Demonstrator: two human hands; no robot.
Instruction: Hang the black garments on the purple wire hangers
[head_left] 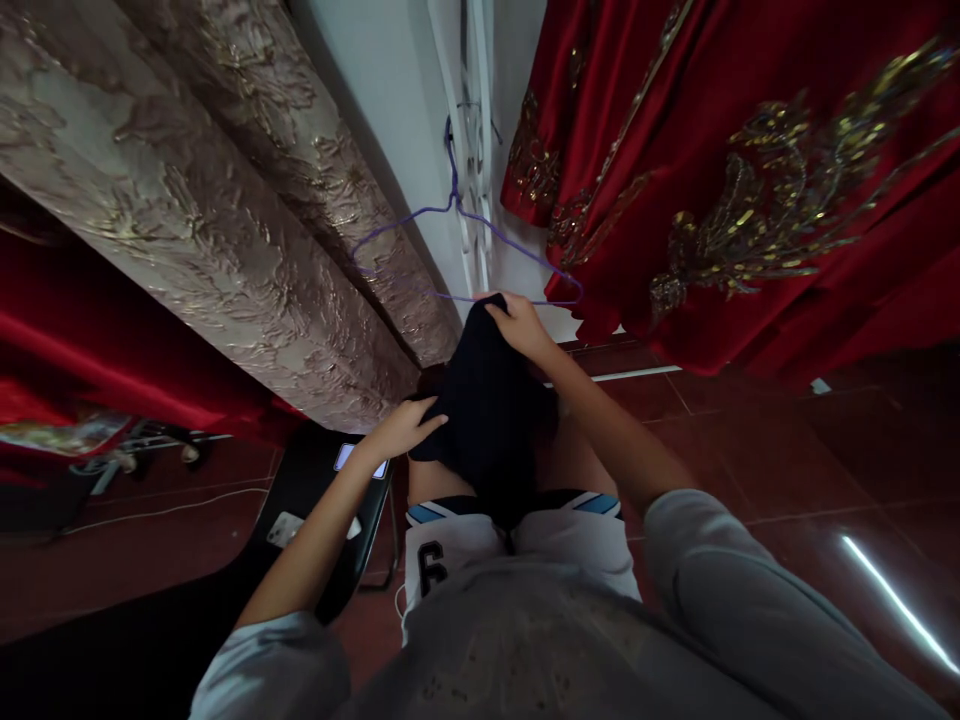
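Observation:
A dark navy piece of clothing or cloth point(491, 395) hangs in front of me, gathered to a peak at its top. My right hand point(511, 318) grips that peak, right at the lower bar of a thin purple clothes hanger point(517, 243). Whether the cloth passes over the bar cannot be made out. Lower down, my left hand point(405, 428) holds the cloth's left side, with the thumb on the near face and some fingers hidden. The hanger's hook is up by a white slatted frame point(476, 130) against the wall.
Textured beige-pink fabric point(247, 200) hangs at left; red satin with gold sequins point(757, 210) hangs at right. On a black chair point(300, 480) lie a lit phone point(352, 458) and a white case point(285, 530). A wheeled metal stand point(127, 455) is further left on the red tiled floor point(735, 440).

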